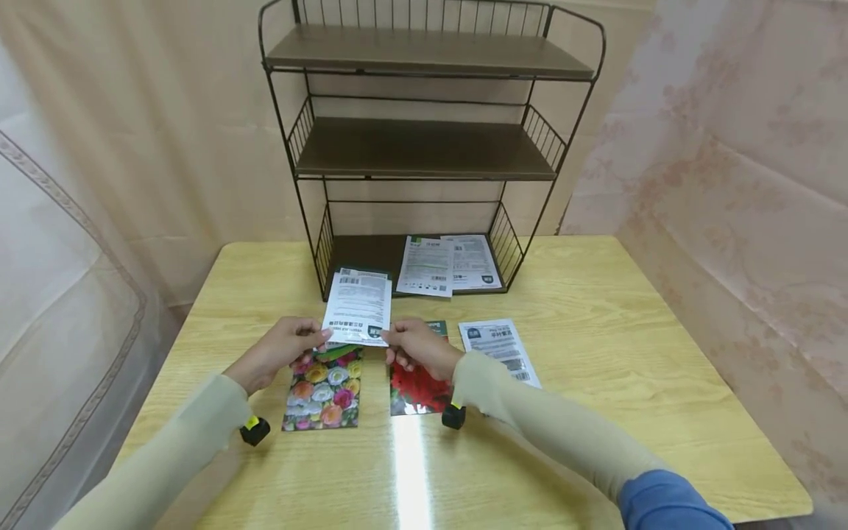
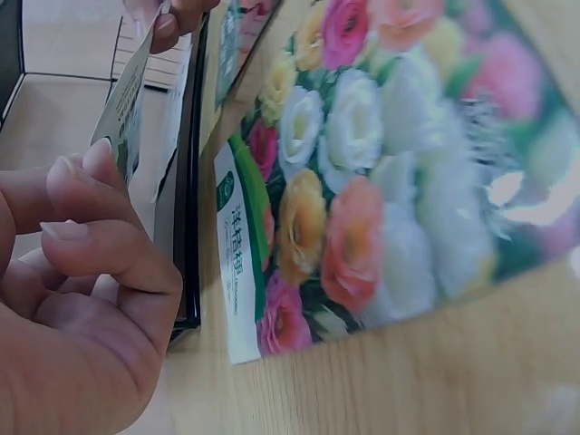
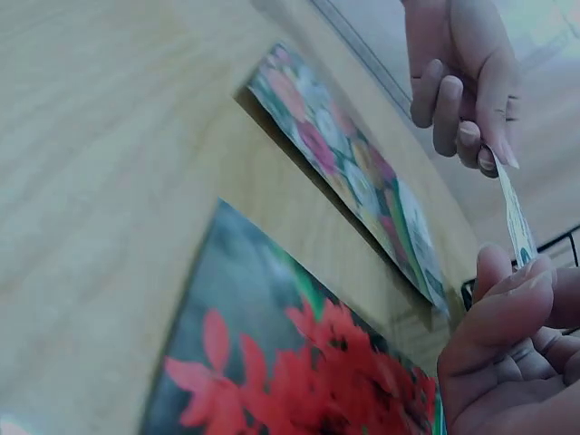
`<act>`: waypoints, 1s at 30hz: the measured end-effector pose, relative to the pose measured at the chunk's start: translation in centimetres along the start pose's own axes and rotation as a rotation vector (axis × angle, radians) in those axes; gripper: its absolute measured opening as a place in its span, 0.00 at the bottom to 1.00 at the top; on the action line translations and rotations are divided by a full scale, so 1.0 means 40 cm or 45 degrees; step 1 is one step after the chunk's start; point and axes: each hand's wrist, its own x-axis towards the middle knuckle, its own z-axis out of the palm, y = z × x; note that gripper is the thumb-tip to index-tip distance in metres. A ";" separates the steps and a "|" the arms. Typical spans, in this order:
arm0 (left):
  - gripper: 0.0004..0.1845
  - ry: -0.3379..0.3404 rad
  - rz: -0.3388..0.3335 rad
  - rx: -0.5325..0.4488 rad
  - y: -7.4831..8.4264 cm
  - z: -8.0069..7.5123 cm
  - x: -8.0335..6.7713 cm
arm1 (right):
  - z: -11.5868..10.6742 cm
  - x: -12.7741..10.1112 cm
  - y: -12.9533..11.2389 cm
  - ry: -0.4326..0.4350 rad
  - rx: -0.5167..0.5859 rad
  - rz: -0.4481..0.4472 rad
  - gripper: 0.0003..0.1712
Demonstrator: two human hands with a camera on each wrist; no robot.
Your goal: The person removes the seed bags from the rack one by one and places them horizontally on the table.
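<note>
Both hands hold one white-backed seed packet at the front of the shelf's lowest tier, its printed side up. My left hand pinches the near left corner between thumb and fingers. At the near right corner, my right hand pinches it the same way. Seen edge-on in the right wrist view, the packet spans the two hands. Below the left hand lies a seed packet with multicoloured flowers. A red-flowered packet lies under the right hand, which partly covers it.
A dark metal shelf rack with three tiers stands at the back of the wooden table. Two white-backed packets, one overlapping the other, lie on its bottom tier. Another white-backed packet lies right of the red-flowered one.
</note>
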 end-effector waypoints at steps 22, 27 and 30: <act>0.18 0.047 -0.033 0.009 -0.034 -0.019 -0.131 | 0.120 -0.058 0.001 0.004 -0.076 0.014 0.17; 0.18 0.035 -0.023 0.030 -0.052 -0.036 -0.157 | 0.142 -0.059 0.000 -0.015 -0.097 -0.025 0.18; 0.19 0.033 -0.019 0.030 -0.066 -0.051 -0.172 | 0.158 -0.054 0.000 -0.051 -0.098 -0.045 0.18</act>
